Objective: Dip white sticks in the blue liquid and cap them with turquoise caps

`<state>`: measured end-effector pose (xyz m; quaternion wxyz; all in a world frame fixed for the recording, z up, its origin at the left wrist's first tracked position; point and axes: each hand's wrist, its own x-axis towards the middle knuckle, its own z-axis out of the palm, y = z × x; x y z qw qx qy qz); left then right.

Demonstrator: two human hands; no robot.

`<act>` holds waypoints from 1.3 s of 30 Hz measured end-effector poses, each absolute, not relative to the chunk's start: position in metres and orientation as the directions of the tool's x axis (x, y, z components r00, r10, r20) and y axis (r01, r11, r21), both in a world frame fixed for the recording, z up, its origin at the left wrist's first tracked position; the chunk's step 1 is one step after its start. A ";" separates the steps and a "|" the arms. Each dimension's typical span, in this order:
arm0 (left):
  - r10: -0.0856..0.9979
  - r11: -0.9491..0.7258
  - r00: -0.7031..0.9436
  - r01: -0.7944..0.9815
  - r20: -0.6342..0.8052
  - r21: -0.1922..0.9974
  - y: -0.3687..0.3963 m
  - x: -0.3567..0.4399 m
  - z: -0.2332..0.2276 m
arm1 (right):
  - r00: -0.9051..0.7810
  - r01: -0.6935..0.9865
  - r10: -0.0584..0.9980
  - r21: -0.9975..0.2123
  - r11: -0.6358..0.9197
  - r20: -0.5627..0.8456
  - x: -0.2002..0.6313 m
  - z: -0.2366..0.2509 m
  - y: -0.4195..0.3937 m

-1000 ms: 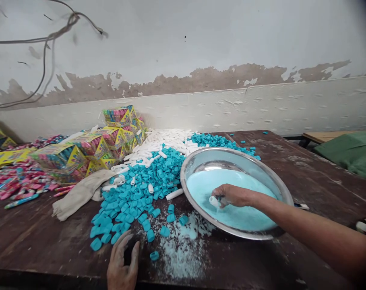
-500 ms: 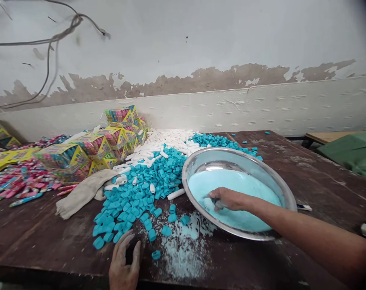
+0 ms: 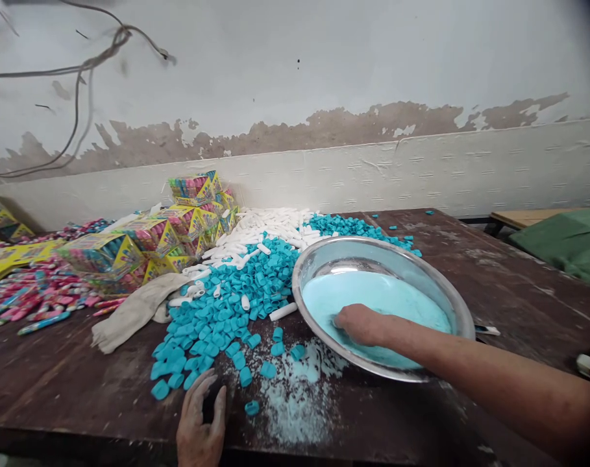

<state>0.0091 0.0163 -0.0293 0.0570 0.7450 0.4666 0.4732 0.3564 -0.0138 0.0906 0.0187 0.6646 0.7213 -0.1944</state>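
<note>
A wide metal basin [image 3: 387, 374] holds pale blue powder [image 3: 396, 292]. My right hand [image 3: 360, 323] reaches into its near left side, closed, with the fingertips sunk in the powder; what they hold, if anything, is hidden. At the table's front edge rests my left hand [image 3: 202, 418], dusty with powder, thumb and fingers apart around a dark gap. Just beyond it spreads a heap of small turquoise caps [image 3: 231, 311], with a few loose ones beside the hand. White plastic tubes [image 3: 270, 227] are piled behind the caps, and one white tube [image 3: 283, 312] lies against the basin.
Spilled powder [image 3: 299, 408] covers the dark table [image 3: 387, 428] between my hands. A beige cloth sleeve [image 3: 134, 311] lies left of the caps. Farther left are stacked display boxes [image 3: 104, 253] and a pile of colourful pens [image 3: 41, 285]. A peeling wall [image 3: 285, 71] stands behind.
My right hand has sunk a little deeper and turned, so its fingertips and the dark thing seen between them are now hidden. My left hand has stayed in place.
</note>
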 end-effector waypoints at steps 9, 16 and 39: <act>0.723 -0.625 0.154 0.561 0.673 0.543 0.005 0.036 0.018 | -0.126 0.777 0.968 -0.628 -0.041 -0.218 0.397 0.109 -0.026; 0.614 -0.776 0.655 0.401 0.440 0.486 0.001 0.159 0.103 | 0.007 0.690 0.999 -0.723 -0.044 -0.053 0.396 0.117 -0.055; 0.578 -0.813 0.774 0.518 0.260 0.267 -0.010 0.260 0.118 | 0.096 0.820 0.964 -0.568 0.063 0.246 0.400 0.084 -0.095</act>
